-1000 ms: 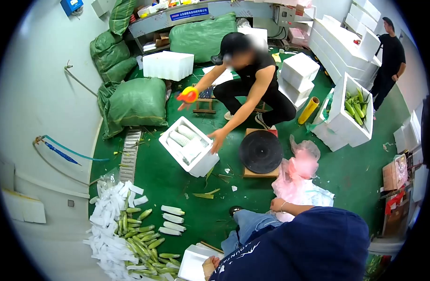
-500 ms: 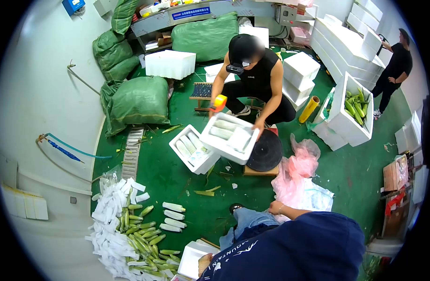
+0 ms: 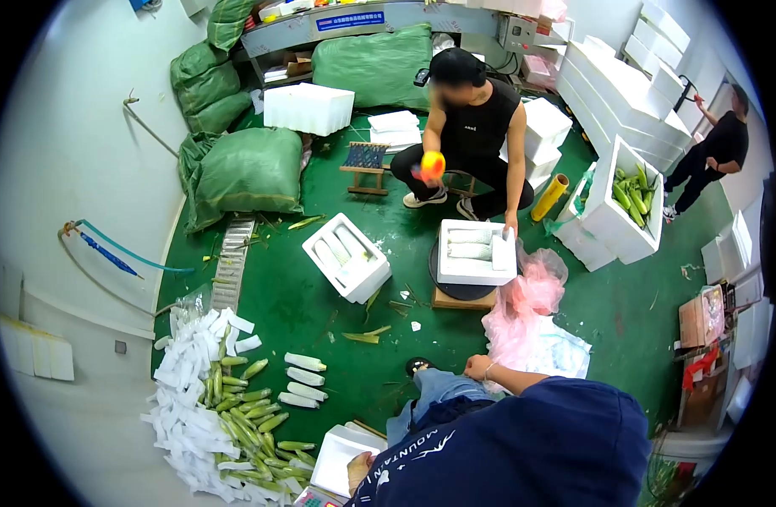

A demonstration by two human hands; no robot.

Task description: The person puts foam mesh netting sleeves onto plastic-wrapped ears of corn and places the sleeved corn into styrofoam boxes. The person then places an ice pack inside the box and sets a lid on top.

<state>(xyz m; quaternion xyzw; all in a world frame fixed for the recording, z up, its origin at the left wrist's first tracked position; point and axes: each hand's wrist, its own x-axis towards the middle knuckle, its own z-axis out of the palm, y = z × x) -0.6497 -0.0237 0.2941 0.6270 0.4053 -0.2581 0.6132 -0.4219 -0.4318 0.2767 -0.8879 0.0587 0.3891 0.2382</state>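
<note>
My left hand (image 3: pixel 360 470) is low in the view, at the side of an open white foam box (image 3: pixel 339 455); its fingers are partly hidden. Curled up, my right hand (image 3: pixel 478 366) lies by my jeans knee, next to a pink plastic bag (image 3: pixel 523 308); whether it holds anything is hidden. To the left are several wrapped corn cobs (image 3: pixel 303 376), then a pile of green corn (image 3: pixel 257 422) and white sleeves (image 3: pixel 194 397). A crouching co-worker (image 3: pixel 481 127) holds an orange-yellow tape tool (image 3: pixel 432 164) and touches a foam box of cobs (image 3: pixel 477 266) on a black turntable.
Another foam box of cobs (image 3: pixel 347 287) stands on the green floor, left of the turntable. Large green sacks (image 3: pixel 244 173) lie at the back left. A box of green corn (image 3: pixel 598 228) and a yellow roll (image 3: pixel 549 197) are at right. Another person (image 3: pixel 718 144) stands farther right.
The co-worker's foam box has moved right and down onto the turntable, from above the floor box. The tape tool has lifted clear of it. My hands stay in much the same places.
</note>
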